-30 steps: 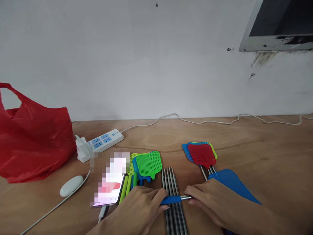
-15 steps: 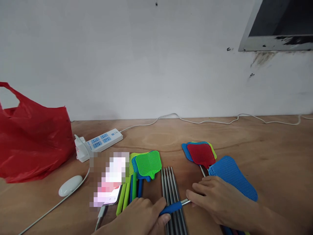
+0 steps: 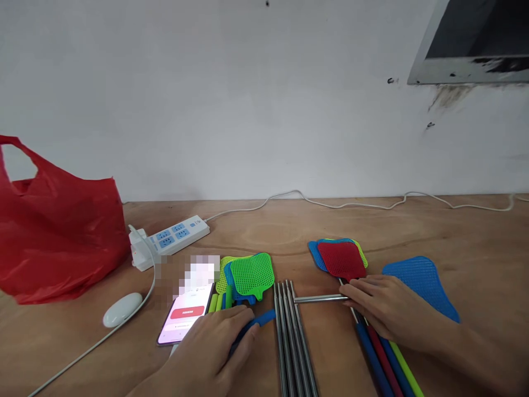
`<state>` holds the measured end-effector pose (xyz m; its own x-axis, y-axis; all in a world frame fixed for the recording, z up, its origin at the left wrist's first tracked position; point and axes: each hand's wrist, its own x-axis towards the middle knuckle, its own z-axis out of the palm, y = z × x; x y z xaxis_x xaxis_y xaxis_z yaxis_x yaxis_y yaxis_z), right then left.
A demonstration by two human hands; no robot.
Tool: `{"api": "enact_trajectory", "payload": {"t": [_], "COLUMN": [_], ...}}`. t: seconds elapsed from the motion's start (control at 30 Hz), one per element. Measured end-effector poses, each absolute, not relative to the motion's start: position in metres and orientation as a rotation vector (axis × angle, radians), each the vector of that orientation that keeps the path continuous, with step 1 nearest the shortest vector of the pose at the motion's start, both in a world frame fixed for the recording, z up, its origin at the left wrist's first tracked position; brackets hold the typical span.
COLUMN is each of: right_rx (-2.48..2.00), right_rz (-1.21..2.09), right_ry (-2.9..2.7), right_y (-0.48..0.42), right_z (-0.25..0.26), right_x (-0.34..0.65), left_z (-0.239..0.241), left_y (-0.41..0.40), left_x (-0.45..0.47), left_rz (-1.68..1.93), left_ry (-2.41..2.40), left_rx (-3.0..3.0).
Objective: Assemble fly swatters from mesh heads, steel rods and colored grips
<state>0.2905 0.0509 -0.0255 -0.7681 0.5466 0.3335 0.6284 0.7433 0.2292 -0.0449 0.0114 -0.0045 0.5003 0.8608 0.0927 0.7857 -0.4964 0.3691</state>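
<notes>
My left hand (image 3: 215, 344) is closed around a blue handle sleeve (image 3: 258, 321) whose tip pokes out to the right. My right hand (image 3: 378, 303) grips a bare metal rod (image 3: 320, 299) that points left over the table, with a blue swatter head (image 3: 421, 284) behind the wrist. The sleeve and the rod are apart. Between the hands lie several metal rods (image 3: 291, 342). A stack of assembled fly swatters, red head (image 3: 341, 259) on top, lies under my right hand with blue, red and green handles (image 3: 382, 358) toward me.
Loose green and blue swatter heads (image 3: 250, 274) and green sleeves lie beside a lit phone (image 3: 188, 317). A white power strip (image 3: 169, 240), a white mouse (image 3: 122, 310) and a red plastic bag (image 3: 58, 237) sit to the left. A cable (image 3: 351, 205) runs along the wall.
The blue sleeve has come off the metal rod: my left hand drew it left, my right hand carried the rod and blue head to the right and further back.
</notes>
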Motion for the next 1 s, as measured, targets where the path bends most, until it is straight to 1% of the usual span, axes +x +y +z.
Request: {"api": "enact_trajectory", "payload": {"t": [0.2,0.33,0.57,0.77,1.0], "right_rx": [-0.922,-0.937,-0.933,-0.926,-0.924], "right_rz": [-0.364,-0.237,-0.122,-0.079,-0.056], "right_ry": [-2.663,-2.657,-2.642,-2.63,-2.648], "right_y": [0.052,0.055,0.056,0.054,0.05], "right_z": [-0.024,-0.025,-0.029,-0.033,-0.037], "right_x": [0.283,0.279,0.274,0.271,0.269], "left_z": [-0.005,-0.007,-0.018,-0.023,-0.027], "left_y": [0.019,0.026,0.033,0.035,0.036], "left_x": [-0.034,-0.025,-0.021,-0.024,-0.025], "left_rz": [-0.065,-0.2,-0.294,-0.207,-0.2], "left_ry": [1.699,1.785,1.764,1.715,1.78], "left_rx": [2.479,2.525,2.572,2.624,2.558]}}
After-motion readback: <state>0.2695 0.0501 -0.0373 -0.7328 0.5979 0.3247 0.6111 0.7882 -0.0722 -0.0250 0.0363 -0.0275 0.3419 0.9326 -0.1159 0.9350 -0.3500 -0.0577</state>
